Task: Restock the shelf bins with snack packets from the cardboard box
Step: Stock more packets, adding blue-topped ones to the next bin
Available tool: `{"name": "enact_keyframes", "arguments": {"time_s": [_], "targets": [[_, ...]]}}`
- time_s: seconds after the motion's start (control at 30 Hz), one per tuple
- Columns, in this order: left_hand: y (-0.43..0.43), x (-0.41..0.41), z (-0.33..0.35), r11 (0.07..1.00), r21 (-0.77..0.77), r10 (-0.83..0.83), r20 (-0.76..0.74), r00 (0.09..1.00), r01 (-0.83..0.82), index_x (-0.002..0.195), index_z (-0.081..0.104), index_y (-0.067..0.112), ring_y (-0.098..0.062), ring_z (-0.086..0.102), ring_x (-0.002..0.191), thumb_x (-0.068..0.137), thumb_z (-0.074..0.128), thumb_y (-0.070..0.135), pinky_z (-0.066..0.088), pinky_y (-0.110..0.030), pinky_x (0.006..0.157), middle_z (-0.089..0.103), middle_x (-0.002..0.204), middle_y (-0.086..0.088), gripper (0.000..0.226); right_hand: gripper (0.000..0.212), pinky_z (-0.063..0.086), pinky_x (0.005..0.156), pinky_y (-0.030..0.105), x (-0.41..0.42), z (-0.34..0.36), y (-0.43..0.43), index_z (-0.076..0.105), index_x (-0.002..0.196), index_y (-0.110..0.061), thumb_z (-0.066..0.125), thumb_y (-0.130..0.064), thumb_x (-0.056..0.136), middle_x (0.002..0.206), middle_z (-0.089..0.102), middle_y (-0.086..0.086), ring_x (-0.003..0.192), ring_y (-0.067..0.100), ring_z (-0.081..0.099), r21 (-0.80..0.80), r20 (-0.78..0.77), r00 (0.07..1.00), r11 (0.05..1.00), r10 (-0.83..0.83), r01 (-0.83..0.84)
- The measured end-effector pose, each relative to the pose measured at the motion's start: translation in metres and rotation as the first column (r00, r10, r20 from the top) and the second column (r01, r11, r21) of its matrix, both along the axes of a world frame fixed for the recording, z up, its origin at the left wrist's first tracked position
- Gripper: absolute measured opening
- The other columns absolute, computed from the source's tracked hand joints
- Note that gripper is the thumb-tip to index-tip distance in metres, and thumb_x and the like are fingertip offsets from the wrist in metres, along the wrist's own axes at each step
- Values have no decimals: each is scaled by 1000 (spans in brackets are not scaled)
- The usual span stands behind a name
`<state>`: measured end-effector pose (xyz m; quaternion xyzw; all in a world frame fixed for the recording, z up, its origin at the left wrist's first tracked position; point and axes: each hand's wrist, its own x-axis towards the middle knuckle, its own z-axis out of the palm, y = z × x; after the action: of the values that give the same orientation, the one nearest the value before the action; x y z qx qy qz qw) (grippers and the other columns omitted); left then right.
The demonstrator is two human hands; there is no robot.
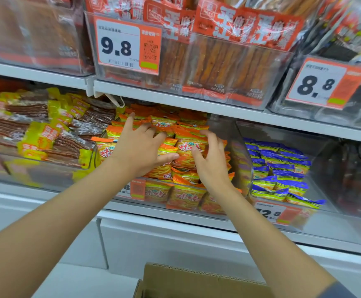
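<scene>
A clear shelf bin on the middle shelf is heaped with orange snack packets. My left hand lies spread, palm down, on the left of the heap. My right hand curls around one orange packet on top of the pile, thumb on its front and fingers over its upper edge. The cardboard box stands below at the bottom edge of the view, with only its open flap and rim showing.
To the left a bin holds yellow-and-brown packets; to the right a bin holds blue-and-yellow packets. Above, a shelf edge carries bins of red packs with price tags 9.8 and 8.8.
</scene>
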<state>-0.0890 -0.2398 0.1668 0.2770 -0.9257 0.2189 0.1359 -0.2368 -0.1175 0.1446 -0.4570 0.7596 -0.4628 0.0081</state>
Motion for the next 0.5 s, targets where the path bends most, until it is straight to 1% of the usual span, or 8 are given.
{"name": "enact_keyframes", "arguments": {"time_s": [0.1, 0.2, 0.23, 0.27, 0.33, 0.37, 0.43, 0.5], "targets": [[-2, 0, -1, 1000, 18, -11, -3, 1000, 11, 130, 55, 22, -24, 49, 127, 77, -17, 79, 11, -60, 113, 64, 122, -5, 106, 32, 27, 92, 12, 1, -3, 1, 58, 129, -28, 55, -29, 98, 142, 37, 0, 128, 11, 40, -19, -69, 997, 1000, -16, 14], [-1, 1, 1, 999, 35, -1, 10, 1000, 1, 134, 51, 23, -24, 47, 128, 77, -16, 80, 10, -60, 114, 62, 126, -5, 105, 36, 28, 84, 1, -1, -1, 2, 57, 133, -31, 57, -33, 97, 143, 37, -2, 109, -9, 41, -8, -7, 1000, 1000, -1, 1], [1, 2, 1, 999, 36, -2, 7, 1000, 1, 135, 51, 24, -23, 47, 128, 78, -14, 80, 10, -59, 114, 61, 127, -4, 103, 40, 28, 85, 1, -2, 0, 3, 54, 135, -33, 58, -35, 96, 145, 36, -3, 107, -12, 40, -15, 17, 1000, 1000, 5, -5], [2, 3, 2, 999, 35, -10, -6, 1000, 11, 135, 51, 23, -22, 48, 127, 80, -10, 79, 9, -59, 115, 61, 127, -3, 99, 45, 28, 90, 5, -2, 1, 6, 50, 139, -34, 59, -36, 95, 147, 34, -3, 112, -10, 39, -21, 37, 999, 1000, 10, -9], [7, 3, 3, 999, 18, -49, -66, 997, 50, 131, 53, 21, -21, 50, 124, 85, 3, 76, 11, -57, 115, 61, 125, -1, 88, 54, 28, 99, 15, -2, 3, 12, 41, 145, -36, 60, -36, 95, 149, 32, -3, 131, 5, 35, -35, 67, 998, 999, 16, -14], [11, 4, 4, 997, 3, -72, -109, 991, 73, 128, 55, 19, -21, 52, 122, 88, 9, 73, 15, -55, 115, 62, 123, -1, 81, 56, 30, 103, 19, -1, 4, 16, 39, 146, -36, 61, -35, 94, 149, 32, -3, 135, 9, 33, -44, 75, 997, 999, 18, -14], [23, 5, 5, 995, -36, -101, -196, 975, 96, 123, 58, 17, -23, 55, 115, 90, 20, 66, 28, -48, 108, 64, 117, -2, 70, 56, 38, 109, 31, -1, 4, 26, 41, 145, -34, 63, -33, 93, 148, 34, -3, 135, 11, 35, -57, 69, 997, 998, 16, -12], [40, 7, 6, 994, -31, -107, -271, 957, 102, 118, 60, 17, -25, 57, 104, 93, 30, 58, 38, -42, 92, 65, 108, -3, 56, 48, 45, 104, 37, 1, 3, 39, 51, 137, -29, 65, -28, 91, 140, 42, -2, 128, 10, 42, -66, 19, 1000, 998, 3, -2]]}}
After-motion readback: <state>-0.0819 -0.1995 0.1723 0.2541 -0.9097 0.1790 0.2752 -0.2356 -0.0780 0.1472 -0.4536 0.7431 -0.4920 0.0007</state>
